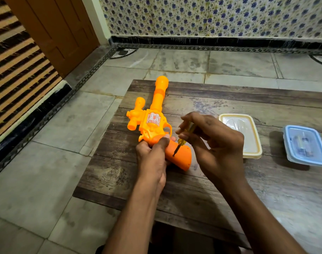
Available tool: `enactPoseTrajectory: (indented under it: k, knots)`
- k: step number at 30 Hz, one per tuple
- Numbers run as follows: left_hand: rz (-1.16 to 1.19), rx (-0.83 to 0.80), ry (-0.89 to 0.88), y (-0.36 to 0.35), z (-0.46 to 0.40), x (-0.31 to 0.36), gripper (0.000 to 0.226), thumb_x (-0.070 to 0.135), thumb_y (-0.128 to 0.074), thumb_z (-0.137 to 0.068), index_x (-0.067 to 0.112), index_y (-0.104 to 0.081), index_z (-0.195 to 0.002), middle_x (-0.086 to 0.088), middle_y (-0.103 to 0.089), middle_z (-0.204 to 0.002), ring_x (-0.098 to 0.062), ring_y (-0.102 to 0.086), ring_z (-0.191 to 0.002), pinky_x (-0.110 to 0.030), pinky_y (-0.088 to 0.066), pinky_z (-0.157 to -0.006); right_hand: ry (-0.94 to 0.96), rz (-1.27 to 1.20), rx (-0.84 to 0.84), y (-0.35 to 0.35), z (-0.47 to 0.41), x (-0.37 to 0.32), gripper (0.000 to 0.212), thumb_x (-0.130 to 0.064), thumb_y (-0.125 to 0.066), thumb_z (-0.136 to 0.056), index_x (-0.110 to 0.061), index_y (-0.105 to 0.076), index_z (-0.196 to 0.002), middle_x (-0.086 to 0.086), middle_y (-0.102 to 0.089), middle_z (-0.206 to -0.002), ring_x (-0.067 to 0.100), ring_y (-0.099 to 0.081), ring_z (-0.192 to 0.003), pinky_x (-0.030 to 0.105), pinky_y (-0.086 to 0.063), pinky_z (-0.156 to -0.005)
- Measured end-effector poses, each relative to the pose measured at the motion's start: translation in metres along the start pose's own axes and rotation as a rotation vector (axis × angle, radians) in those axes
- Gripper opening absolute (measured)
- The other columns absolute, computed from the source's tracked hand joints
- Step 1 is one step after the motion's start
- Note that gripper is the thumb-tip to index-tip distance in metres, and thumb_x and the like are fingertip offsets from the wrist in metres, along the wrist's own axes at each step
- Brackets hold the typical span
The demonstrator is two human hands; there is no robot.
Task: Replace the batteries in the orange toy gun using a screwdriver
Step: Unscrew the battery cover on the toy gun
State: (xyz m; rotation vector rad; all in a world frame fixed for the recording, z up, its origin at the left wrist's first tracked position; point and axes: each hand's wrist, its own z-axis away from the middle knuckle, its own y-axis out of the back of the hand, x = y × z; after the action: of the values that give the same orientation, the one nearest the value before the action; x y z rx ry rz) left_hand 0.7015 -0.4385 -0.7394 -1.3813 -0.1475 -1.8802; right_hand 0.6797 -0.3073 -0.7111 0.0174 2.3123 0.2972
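Observation:
The orange toy gun [152, 114] lies on the low wooden table [202, 189], barrel pointing away, grip toward me. My left hand [152, 158] grips the gun where the body meets the grip, thumb on top. My right hand [211, 143] pinches a small yellow-handled screwdriver [184, 138] between its fingertips. The dark tip of the screwdriver touches the side of the orange grip [180, 156]. No batteries can be seen outside the containers.
A cream-lidded plastic box [248, 136] sits just right of my right hand. A blue-rimmed clear box [305, 145] with small items inside stands near the table's right edge. Tiled floor surrounds the table; a brown door [52, 30] and patterned wall stand behind.

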Motion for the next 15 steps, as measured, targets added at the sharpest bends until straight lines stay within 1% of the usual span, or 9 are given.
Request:
enactPoseTrajectory:
  k: [1, 5, 7, 9, 11, 12, 13, 15]
  knots:
    - [-0.004, -0.002, -0.002, 0.0004, 0.0004, 0.0003, 0.021, -0.010, -0.060, -0.094, 0.003, -0.070, -0.107, -0.006, -0.079, -0.081, -0.015, -0.077, -0.072, -0.032, -0.063, -0.066, -0.015, -0.034, -0.029, 0.0001, -0.0007, -0.0013, 0.031, 0.005, -0.075, -0.088, 0.002, -0.072, -0.119, 0.008, -0.075, -0.106, 0.021, -0.075, -0.100, 0.042, -0.062, -0.083]
    - [-0.009, -0.019, -0.025, 0.0003, 0.0004, 0.0005, 0.019, -0.010, -0.060, -0.094, 0.004, -0.070, -0.103, -0.012, -0.078, -0.087, -0.020, -0.076, -0.075, -0.040, -0.063, -0.077, -0.040, -0.093, -0.125, -0.0003, -0.0031, -0.0051, 0.042, 0.020, -0.067, -0.086, 0.004, -0.068, -0.124, 0.013, -0.075, -0.107, 0.024, -0.075, -0.104, 0.044, -0.062, -0.086]
    - [-0.011, -0.013, -0.036, 0.0005, 0.0008, -0.0006, 0.019, -0.007, -0.063, -0.094, 0.003, -0.070, -0.109, -0.015, -0.078, -0.095, -0.025, -0.076, -0.082, -0.046, -0.062, -0.083, -0.033, -0.078, -0.123, -0.0009, -0.0021, -0.0053, 0.037, 0.016, -0.068, -0.088, 0.004, -0.068, -0.123, 0.014, -0.072, -0.108, 0.025, -0.074, -0.104, 0.045, -0.061, -0.085]
    - [-0.008, -0.013, -0.043, 0.0019, -0.0003, -0.0029, 0.021, -0.003, -0.066, -0.093, 0.002, -0.068, -0.113, -0.017, -0.077, -0.102, -0.029, -0.075, -0.089, -0.051, -0.060, -0.088, -0.022, -0.050, -0.093, -0.0032, -0.0021, -0.0065, 0.030, 0.005, -0.074, -0.090, 0.002, -0.070, -0.120, 0.013, -0.068, -0.107, 0.028, -0.073, -0.100, 0.044, -0.061, -0.080]
    - [-0.007, -0.008, -0.044, 0.0025, -0.0014, -0.0037, 0.015, -0.003, -0.067, -0.093, 0.007, -0.069, -0.103, -0.014, -0.077, -0.095, -0.025, -0.075, -0.085, -0.051, -0.059, -0.091, -0.002, 0.008, -0.048, -0.0058, -0.0035, -0.0061, 0.027, 0.000, -0.076, -0.090, 0.001, -0.073, -0.116, 0.012, -0.065, -0.103, 0.026, -0.071, -0.096, 0.042, -0.060, -0.076]
    - [-0.004, -0.004, -0.038, 0.0018, -0.0013, -0.0033, 0.016, -0.005, -0.066, -0.093, 0.009, -0.070, -0.099, -0.012, -0.078, -0.092, -0.022, -0.075, -0.082, -0.049, -0.059, -0.091, 0.008, 0.032, -0.032, -0.0065, -0.0043, -0.0057, 0.025, 0.000, -0.075, -0.091, 0.000, -0.073, -0.116, 0.011, -0.066, -0.101, 0.025, -0.071, -0.095, 0.042, -0.059, -0.076]
    - [0.003, -0.006, -0.031, 0.0010, -0.0016, -0.0028, 0.017, -0.006, -0.066, -0.092, 0.009, -0.070, -0.100, -0.012, -0.078, -0.092, -0.021, -0.076, -0.081, -0.048, -0.060, -0.090, 0.008, 0.041, -0.030, -0.0065, -0.0048, -0.0053, 0.024, 0.000, -0.074, -0.092, 0.000, -0.074, -0.116, 0.010, -0.067, -0.100, 0.024, -0.072, -0.094, 0.042, -0.059, -0.077]
    - [0.004, -0.014, -0.026, 0.0005, -0.0026, -0.0028, 0.019, -0.005, -0.067, -0.092, 0.005, -0.069, -0.108, -0.012, -0.079, -0.092, -0.023, -0.077, -0.084, -0.046, -0.061, -0.087, -0.003, 0.031, -0.052, -0.0052, -0.0056, -0.0050, 0.026, 0.004, -0.070, -0.092, 0.001, -0.073, -0.117, 0.010, -0.072, -0.101, 0.020, -0.073, -0.097, 0.041, -0.058, -0.082]
